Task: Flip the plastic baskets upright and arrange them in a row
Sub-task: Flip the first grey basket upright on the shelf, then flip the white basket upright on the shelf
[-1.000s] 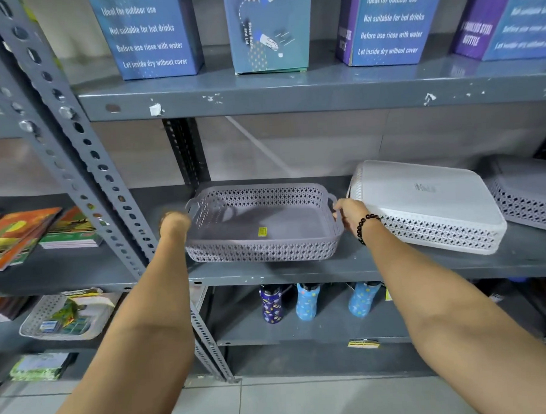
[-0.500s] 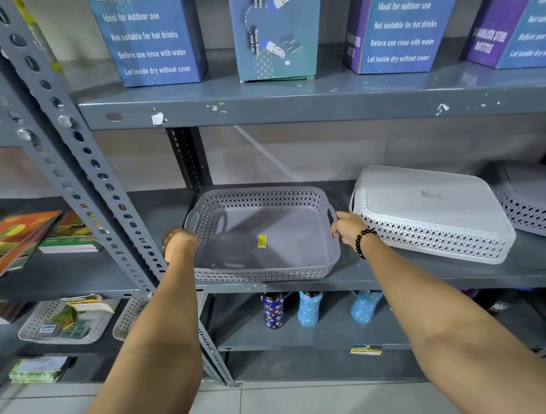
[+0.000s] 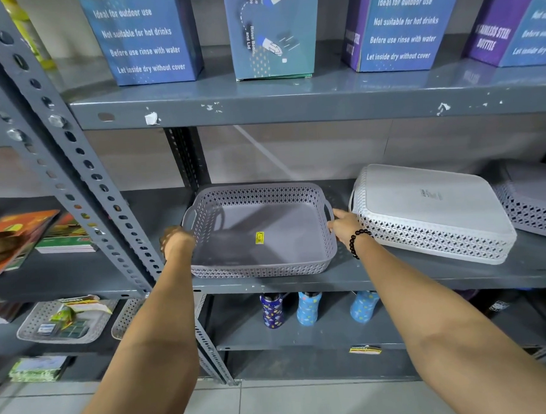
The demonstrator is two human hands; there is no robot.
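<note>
A grey plastic basket [image 3: 235, 233] stands upright on the middle shelf [image 3: 393, 276], with a yellow sticker on its floor. My left hand [image 3: 176, 242] is curled against its left wall below the handle. My right hand [image 3: 344, 224], with a black bead bracelet on the wrist, holds its right handle side. Just to the right a white basket [image 3: 428, 206] lies upside down and tilted. Another grey basket [image 3: 534, 201] lies upside down at the right edge, partly cut off.
A perforated steel post [image 3: 85, 171] slants close to my left arm. Blue boxes [image 3: 145, 40] line the shelf above. Small bottles [image 3: 307, 308] stand below. Books [image 3: 19, 236] and a filled basket [image 3: 64, 322] sit on the left rack.
The grey basket was held tilted with its front raised; it has come down and now rests flat on the shelf, further back. Both hands stayed at its sides.
</note>
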